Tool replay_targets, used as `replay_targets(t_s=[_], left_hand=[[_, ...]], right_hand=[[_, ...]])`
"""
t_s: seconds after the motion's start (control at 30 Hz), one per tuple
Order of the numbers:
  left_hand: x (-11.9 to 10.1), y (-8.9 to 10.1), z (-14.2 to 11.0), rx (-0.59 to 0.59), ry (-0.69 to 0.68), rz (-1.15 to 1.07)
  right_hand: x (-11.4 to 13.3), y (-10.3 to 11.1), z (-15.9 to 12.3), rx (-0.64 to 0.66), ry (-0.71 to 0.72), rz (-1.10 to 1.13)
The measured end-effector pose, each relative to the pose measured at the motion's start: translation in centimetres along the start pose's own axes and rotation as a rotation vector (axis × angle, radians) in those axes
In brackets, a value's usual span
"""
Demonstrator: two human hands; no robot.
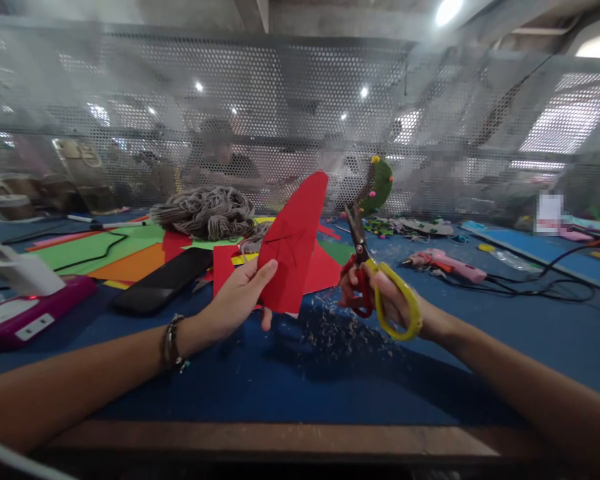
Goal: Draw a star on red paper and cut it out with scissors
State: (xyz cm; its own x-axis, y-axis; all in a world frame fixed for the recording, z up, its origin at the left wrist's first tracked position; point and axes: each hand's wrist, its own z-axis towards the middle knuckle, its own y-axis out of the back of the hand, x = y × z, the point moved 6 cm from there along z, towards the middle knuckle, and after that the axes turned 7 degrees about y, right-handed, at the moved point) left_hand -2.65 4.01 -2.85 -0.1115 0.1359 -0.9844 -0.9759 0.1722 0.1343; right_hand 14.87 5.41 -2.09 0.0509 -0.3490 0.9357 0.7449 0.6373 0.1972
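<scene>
My left hand (245,293) pinches a piece of red paper (295,247) near its lower left edge, thumb in front. The paper stands upright with a curved left side, and dark pen lines cross it. To its right, my right hand (380,293) has its fingers through the handles of a pair of scissors (363,250), one handle red and one yellow. The blades point up and stand slightly apart, clear of the paper. More red paper (325,270) lies on the table behind the held piece.
Grey yarn (205,210) is heaped at the back, beside green paper (87,250). A black phone (163,283) and purple power strip (37,310) lie left. A pink glue gun (453,263) with its cable lies right. Small scraps (345,337) litter the blue table (260,387). Perforated metal stands behind.
</scene>
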Motion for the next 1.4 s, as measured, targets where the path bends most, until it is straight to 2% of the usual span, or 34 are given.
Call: replay_targets(t_s=[0.1, 0.27, 0.47, 0.7, 0.8, 0.97, 1.07, 1.27, 1.4], left_hand=[[-0.5, -0.4, 0.4, -0.020, -0.021, -0.049], [-1.4, -1.3, 0.6, 0.032, -0.038, -0.105], [-1.7, -1.8, 0.4, 0.030, -0.048, -0.028], [-3.0, -1.8, -0.4, 0.038, -0.129, 0.106], [-3.1, -1.7, -0.6, 0.027, -0.131, 0.140], [-3.5, -1.2, -1.2, -0.072, -0.171, 0.148], [-3.4, -1.4, -1.3, -0.050, -0.171, 0.147], [-2.6, -1.5, -1.0, -0.018, -0.097, 0.074], [-1.9, -1.9, -1.0, 0.026, -0.061, 0.008]], right_hand=[[0.2, -0.1, -0.4, 0.053, -0.001, -0.155], [0.8, -1.2, -0.9, 0.141, 0.004, -0.364], [0.9, -2.2, -1.4, 0.205, -0.050, -0.377], [1.3, -2.8, -1.7, 0.261, -0.005, -0.342], [1.2, -3.0, -1.9, 0.257, 0.004, -0.325], [1.0, -3.3, -2.1, 0.274, -0.032, -0.338], [1.3, -3.3, -2.1, 0.257, -0.038, -0.375], [3.1, -3.8, -1.5, 0.193, 0.084, -0.576], [3.0, -3.7, -1.5, 0.186, 0.134, -0.538]])
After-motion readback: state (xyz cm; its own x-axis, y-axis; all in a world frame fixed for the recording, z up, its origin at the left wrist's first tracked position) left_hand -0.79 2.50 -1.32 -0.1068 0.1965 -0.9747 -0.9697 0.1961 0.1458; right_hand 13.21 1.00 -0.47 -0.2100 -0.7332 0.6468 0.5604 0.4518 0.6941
